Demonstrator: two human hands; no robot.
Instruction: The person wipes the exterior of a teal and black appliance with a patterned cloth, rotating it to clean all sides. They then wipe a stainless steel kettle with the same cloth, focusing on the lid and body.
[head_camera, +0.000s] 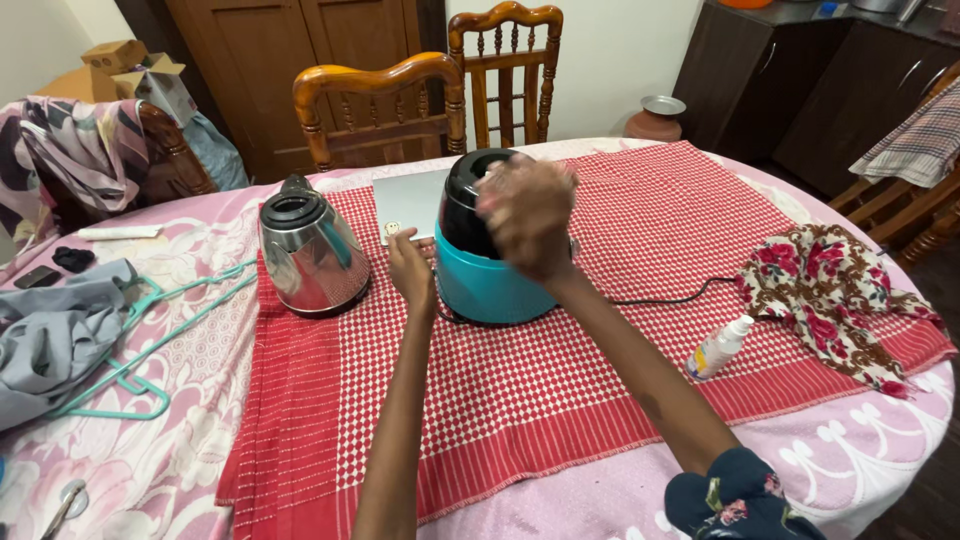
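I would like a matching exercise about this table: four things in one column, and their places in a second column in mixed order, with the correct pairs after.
Things
1. steel kettle
2. white spray bottle
3. teal hangers
4. flowered cloth

Places
a. lying on the red checked cloth, right of the teal and black appliance
b. at the table's right edge, crumpled
c. standing left of the appliance, near the left hand
d. on the pink cover, left of the red cloth

Pairs: 1-c, 2-a, 3-d, 4-b
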